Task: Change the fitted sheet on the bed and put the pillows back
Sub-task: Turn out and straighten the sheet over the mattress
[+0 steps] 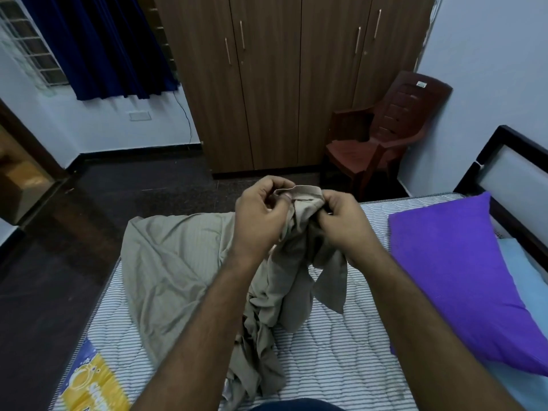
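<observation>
Both hands pinch one crumpled beige fitted sheet (184, 262)

Left hand (261, 215) and right hand (341, 221), raised over the striped mattress (341, 351), grip its hem; one purple pillow (462, 280) beside.

The fitted sheet (166, 262) was thin, matt beige cloth, much creased. The mattress (335, 360) wore quilted striped fabric (its corner label looked glossy). The purple pillow (453, 277) was smooth matt cloth. The wardrobe (284, 84) showed wood grain; the chair (382, 134) was moulded brown plastic.

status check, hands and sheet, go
Left hand and right hand both pinch the beige sheet edge. Sheet bunched on bare mattress. Purple pillow lies to the right.
</observation>
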The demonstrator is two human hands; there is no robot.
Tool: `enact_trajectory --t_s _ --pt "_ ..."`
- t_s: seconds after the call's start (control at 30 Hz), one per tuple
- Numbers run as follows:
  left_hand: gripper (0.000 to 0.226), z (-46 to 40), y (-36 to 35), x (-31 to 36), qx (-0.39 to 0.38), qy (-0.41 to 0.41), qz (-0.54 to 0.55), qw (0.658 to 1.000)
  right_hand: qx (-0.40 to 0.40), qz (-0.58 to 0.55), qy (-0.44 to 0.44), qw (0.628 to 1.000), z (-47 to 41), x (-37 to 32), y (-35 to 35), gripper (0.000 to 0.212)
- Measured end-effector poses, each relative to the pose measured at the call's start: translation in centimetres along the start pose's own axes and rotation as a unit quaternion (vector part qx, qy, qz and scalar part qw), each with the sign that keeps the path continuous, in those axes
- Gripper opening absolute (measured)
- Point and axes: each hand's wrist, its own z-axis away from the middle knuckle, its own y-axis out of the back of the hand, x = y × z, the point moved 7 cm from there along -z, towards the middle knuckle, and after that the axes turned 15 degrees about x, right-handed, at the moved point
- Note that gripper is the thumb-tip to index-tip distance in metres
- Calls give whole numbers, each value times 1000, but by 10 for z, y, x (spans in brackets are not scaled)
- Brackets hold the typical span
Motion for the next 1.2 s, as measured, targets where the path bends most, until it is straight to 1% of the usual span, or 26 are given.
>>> enact_trajectory --t_s 0.07,0.13,0.2,0.27,0.3,0.37,0.47,0.5,0.57,0.6,0.63,0.7,0.73,0.77,0.8,0.87,0.9,0.93,0.97,1.0,1.03,1.07,1.1,1.13,1.17,1.2 --pt "14 -3 8 -12 18 43 8 999 23 11 7 1000 -6 -2 6 31" --pt "14 -5 13 -17 34 75 39 996 17 56 33 998 -11 -9 10 29" --pt "14 -6 17 -16 50 91 75 992 -21 142 79 986 -11 -17 9 27" --pt "14 -8 19 -13 54 113 131 983 -82 233 127 961 -8 -22 3 35" --pt "14 -8 19 -12 47 120 157 979 -102 254 136 952 -8 -22 1 36" --pt "15 -7 17 -6 24 116 175 977 -96 239 127 958 -11 -20 2 27" --pt "15 -4 15 1 0 111 196 974 -28 171 111 979 -14 -24 9 17" --pt "15 -4 16 1 2 101 182 978 4 160 114 981 -15 -26 12 14" --pt "19 -6 19 1 11 45 86 995 68 123 104 985 -16 -27 18 12" --pt "30 -8 19 0 9 8 16 1000 89 74 79 990 -17 -25 20 13" --pt "45 -8 18 -1 -3 -31 -66 997 105 7 46 993 -19 -22 22 15" --pt "75 -4 14 -5 -46 -102 -222 969 139 -140 -18 980 -21 -19 26 17" --pt "80 -1 10 -7 -70 -127 -275 950 160 -212 -52 963 -23 -18 30 16" --pt "78 1 8 -10 -99 -131 -305 938 180 -264 -84 944 -25 -16 34 14" --pt "68 3 5 -15 -124 -113 -312 935 193 -286 -103 933 -26 -16 37 12" --pt "34 6 -2 -27 -164 -55 -293 940 187 -264 -98 941 -29 -17 37 19" --pt "21 7 -5 -30 -169 -37 -275 946 160 -251 -89 951 -30 -17 32 28" --pt "18 7 -7 -31 -164 -30 -254 953 119 -238 -84 960 -30 -17 25 41" --pt "18 7 -9 -31 -147 -6 -208 967 73 -219 -82 970 -29 -14 16 55" --pt "15 6 -8 -29 -119 42 -129 984 29 -192 -80 978 -26 -10 9 65" --pt "9 5 -7 -28 -87 107 -22 990 4 -158 -75 985 -23 -7 5 67" --pt "8 4 -6 -27 -60 168 76 981 6 -106 -63 992 -22 -4 5 61" --pt "14 3 -6 -27 -40 217 158 962 28 -37 -43 998 -23 0 9 50" --pt "18 2 -6 -27 -27 248 205 946 53 41 -26 997 -23 2 14 38" --pt "21 1 -6 -26 -21 270 238 933 57 97 -17 994 -20 4 17 31" --pt "24 1 -7 -25 -19 282 256 924 30 116 -16 993 -16 5 15 30"
